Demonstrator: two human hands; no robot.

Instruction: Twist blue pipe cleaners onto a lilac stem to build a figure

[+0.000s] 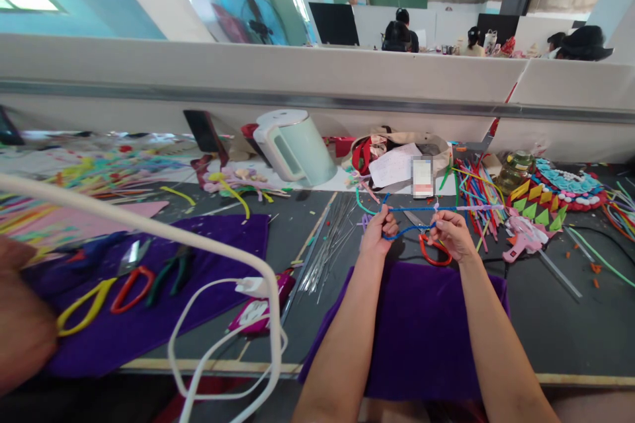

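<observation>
My left hand (378,232) and my right hand (450,235) both pinch a blue pipe cleaner (411,209) that is bent into a loop between them. A lilac pipe cleaner (476,207) runs on from it to the right. Red-handled scissors (431,248) lie on the table just under my right hand. Both forearms rest over a purple cloth (421,330) at the near table edge.
Thin metal wires (330,238) lie left of my hands. A pale green kettle (295,147), a bag with papers (397,158) and a heap of coloured pipe cleaners (476,195) stand behind. At left, a second purple cloth (163,277) bears scissors and pliers, with white cables (223,317) in front. People sit beyond the partition.
</observation>
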